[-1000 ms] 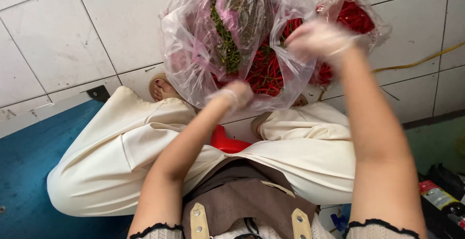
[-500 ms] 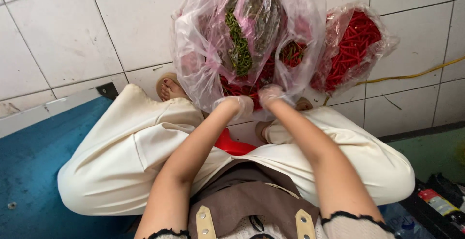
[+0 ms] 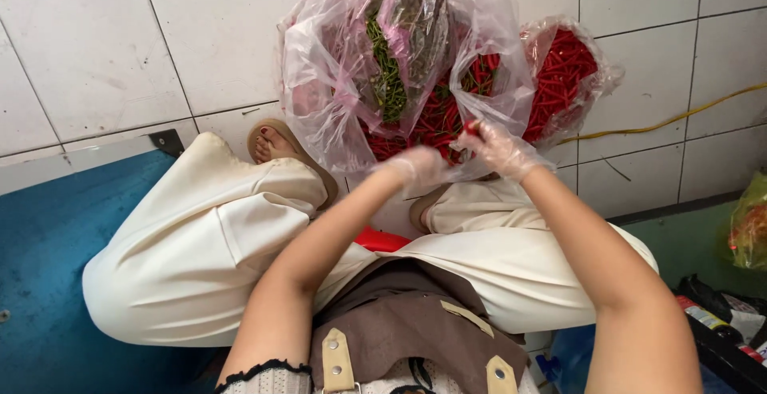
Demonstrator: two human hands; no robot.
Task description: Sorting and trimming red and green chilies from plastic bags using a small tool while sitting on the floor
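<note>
Small red chilli pepper point(image 3: 471, 129) pinched by gloved right hand point(image 3: 502, 148), gloved left hand point(image 3: 417, 167) loosely curled just beside, clear crinkled plastic bag of red chillies point(image 3: 335, 82) touched.

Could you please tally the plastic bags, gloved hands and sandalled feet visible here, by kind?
Clear plastic bags of red chillies: 2, the large bag and the small bag
Gloved hands: 2, left hand and right hand
Sandalled feet: 1, the foot
Total: 5

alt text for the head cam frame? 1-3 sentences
Two hands in thin clear gloves, left hand and right hand, meet at the mouth of a clear plastic bag of red chilies and green stems; the right pinches one chili. The person sits in cream trousers on white floor tiles, with a second chili bag behind.
</note>
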